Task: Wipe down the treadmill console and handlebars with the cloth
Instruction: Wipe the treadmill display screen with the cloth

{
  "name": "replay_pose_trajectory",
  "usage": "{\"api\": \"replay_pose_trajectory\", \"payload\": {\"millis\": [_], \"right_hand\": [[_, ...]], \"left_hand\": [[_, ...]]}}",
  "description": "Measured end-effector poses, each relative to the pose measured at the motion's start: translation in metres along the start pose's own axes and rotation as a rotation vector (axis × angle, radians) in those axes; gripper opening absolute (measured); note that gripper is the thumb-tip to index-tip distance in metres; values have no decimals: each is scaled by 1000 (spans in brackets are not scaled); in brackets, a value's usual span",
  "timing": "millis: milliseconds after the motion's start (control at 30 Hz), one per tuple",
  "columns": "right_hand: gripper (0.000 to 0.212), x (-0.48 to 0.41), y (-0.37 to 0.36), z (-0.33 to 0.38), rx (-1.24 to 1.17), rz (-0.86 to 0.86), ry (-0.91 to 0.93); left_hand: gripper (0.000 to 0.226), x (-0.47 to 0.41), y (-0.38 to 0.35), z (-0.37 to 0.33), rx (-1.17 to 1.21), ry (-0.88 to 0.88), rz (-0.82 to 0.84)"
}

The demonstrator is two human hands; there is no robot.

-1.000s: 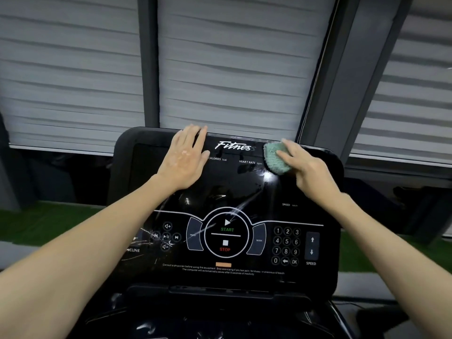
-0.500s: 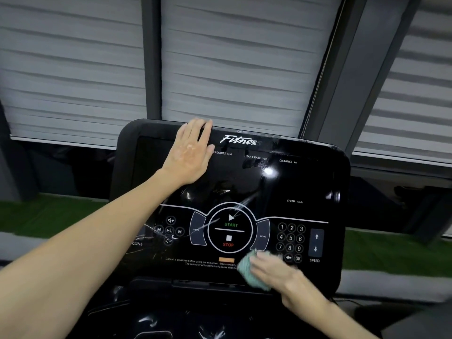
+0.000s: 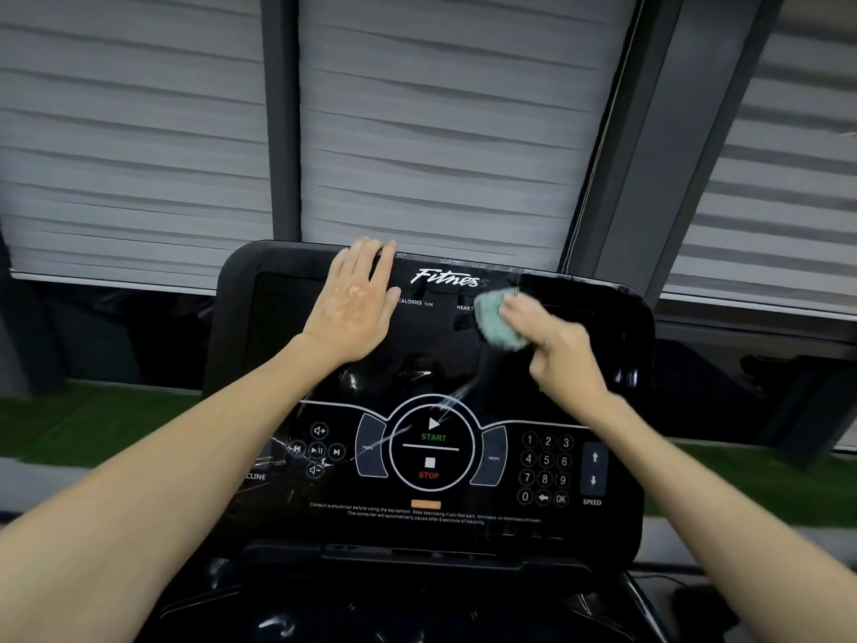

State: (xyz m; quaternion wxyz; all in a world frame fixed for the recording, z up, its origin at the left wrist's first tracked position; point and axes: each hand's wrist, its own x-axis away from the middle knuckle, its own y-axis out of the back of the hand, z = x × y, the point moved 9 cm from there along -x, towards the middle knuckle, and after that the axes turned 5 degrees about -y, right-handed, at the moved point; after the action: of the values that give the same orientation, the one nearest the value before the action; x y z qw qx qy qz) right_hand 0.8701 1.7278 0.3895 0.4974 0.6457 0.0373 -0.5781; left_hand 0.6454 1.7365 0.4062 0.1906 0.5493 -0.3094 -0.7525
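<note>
- Mid-wipe: right hand (image 3: 556,350), fingers seemingly curled round the blurred cloth (image 3: 498,322), scrubbed the console (image 3: 617,410) at 1 o'clock.
- Left hand (image 3: 352,313), fingers together, braced at 11 o'clock.
- Next pass likely needed: keypad (image 3: 546,468).

Dim scene; glare streaks the console (image 3: 617,457) (right hand (image 3: 556,350) motion-blurred).

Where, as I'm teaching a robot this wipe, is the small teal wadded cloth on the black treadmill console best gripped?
Take the teal wadded cloth by its right side, probably from lower right as the right hand does: it lies pressed on the sloping black console, leaving only top and edges free.
</note>
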Motion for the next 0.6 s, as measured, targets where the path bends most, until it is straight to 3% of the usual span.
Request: {"api": "replay_pose_trajectory", "payload": {"millis": [133,267,433,600], "right_hand": [[76,-30,13,1,85,-95,-27],[80,-2,-2,9,103,-62,24],[81,83,-49,31,7,157,76],[85,181,-88,51,10,515,259]], "left_hand": [[57,0,2,0,-2,-8,-3],[56,0,0,0,-1,4,-1],[56,0,0,1,9,-6,4],[57,0,3,1,27,-4,-4]]}}
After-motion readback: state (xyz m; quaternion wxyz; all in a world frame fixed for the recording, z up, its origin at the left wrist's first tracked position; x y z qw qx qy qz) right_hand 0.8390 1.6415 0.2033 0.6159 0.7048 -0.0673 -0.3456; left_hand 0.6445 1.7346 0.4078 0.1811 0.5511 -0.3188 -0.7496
